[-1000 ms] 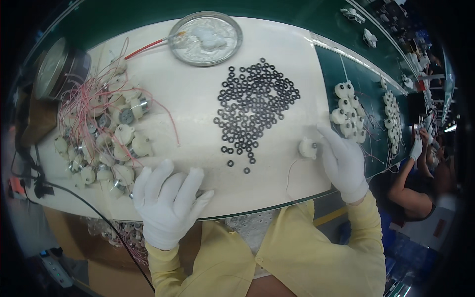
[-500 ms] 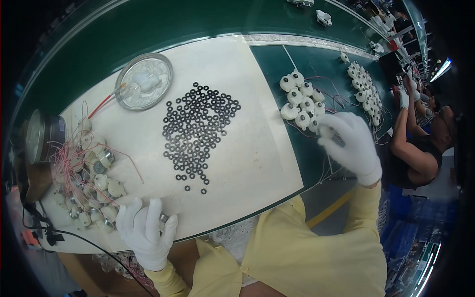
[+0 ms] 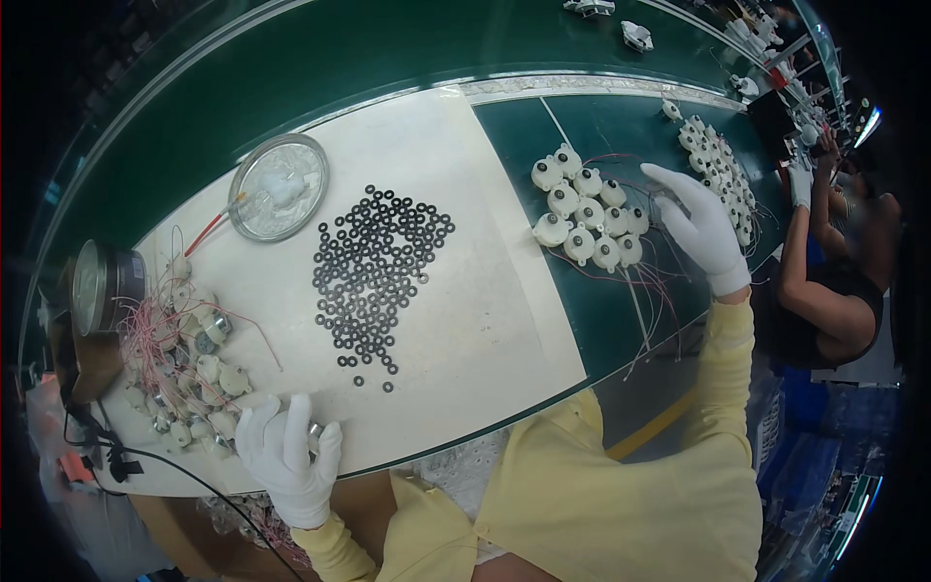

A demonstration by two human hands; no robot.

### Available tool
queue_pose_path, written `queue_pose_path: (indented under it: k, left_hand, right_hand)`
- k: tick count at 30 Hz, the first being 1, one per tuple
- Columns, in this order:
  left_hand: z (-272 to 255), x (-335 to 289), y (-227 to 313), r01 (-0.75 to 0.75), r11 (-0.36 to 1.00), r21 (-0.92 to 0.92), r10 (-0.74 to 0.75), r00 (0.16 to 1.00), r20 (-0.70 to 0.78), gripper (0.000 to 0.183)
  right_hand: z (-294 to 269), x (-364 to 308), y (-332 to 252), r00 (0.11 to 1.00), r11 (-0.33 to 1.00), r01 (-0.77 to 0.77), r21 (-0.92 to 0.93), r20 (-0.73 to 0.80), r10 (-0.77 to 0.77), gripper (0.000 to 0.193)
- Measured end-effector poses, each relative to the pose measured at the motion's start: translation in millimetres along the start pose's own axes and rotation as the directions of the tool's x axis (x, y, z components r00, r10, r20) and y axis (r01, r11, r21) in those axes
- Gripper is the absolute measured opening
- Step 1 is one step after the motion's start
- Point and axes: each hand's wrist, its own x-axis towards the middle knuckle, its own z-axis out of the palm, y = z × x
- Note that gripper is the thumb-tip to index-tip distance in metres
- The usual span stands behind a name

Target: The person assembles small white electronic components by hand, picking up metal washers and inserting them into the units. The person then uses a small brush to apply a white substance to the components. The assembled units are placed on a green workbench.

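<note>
Sleeves point(image 3: 727, 388) in pale yellow are closest to us, and our left hand point(image 3: 291, 454) is at the near edge too, gloved fingers curled round a silver-ended motor point(image 3: 315, 436) that's mostly hidden. Just left of it and a bit farther sits our heap of white motors point(image 3: 209, 369), pink wires point(image 3: 150, 325) all tangled. Mid-counter point(image 3: 475, 388), we've got loose black rings point(image 3: 383, 262) spread over the white surface. Off right, on the green part, a cluster of capped motors point(image 3: 589, 211) stands dark ends up. Our right hand point(image 3: 700, 223) is just right of that bunch, fingers apart, nothing we can see in it; can't tell if anything's touching. Round bodies, so no real long axis to go by, and that hand's way nearer to them than our left. Farther off on the left there's a dish point(image 3: 325, 186) of white paste with a red-handled brush point(image 3: 204, 235); far right, more motors point(image 3: 713, 179) and a co-worker point(image 3: 829, 301).
</note>
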Motion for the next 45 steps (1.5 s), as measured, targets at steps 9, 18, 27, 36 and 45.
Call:
queue_pose_path:
  k: [9, 18, 27, 36, 45]
  left_hand:
    - [0, 4, 5, 0.013, 1.000, 0.023, -0.012, 1.000, -0.019, 0.048]
    - [-11, -5, -2, 0.046, 0.995, -0.088, -0.062, 0.980, -0.191, 0.059]
    - [-33, 30, 27, 0.227, 0.468, -0.854, -0.661, 0.731, -0.168, 0.073]
    - [-35, 6, 19, 0.198, 0.846, -0.495, -0.339, 0.916, -0.213, 0.056]
    - [-23, -33, -14, 0.245, 0.966, 0.082, -0.220, 0.947, -0.234, 0.043]
  right_hand:
    - [22, 12, -21, 0.972, 0.946, 0.234, -0.223, 0.021, -0.235, 0.016]
    - [11, 7, -74, 0.962, 0.964, 0.256, -0.070, -0.078, -0.262, 0.031]
    - [150, 26, -308, 0.647, 0.605, 0.740, 0.294, -0.066, -0.760, 0.054]
    - [142, 42, -312, 0.767, 0.404, 0.218, 0.889, 0.100, -0.634, 0.051]
    - [51, -4, -177, 0.747, 0.264, -0.549, 0.793, 0.607, -0.272, 0.067]
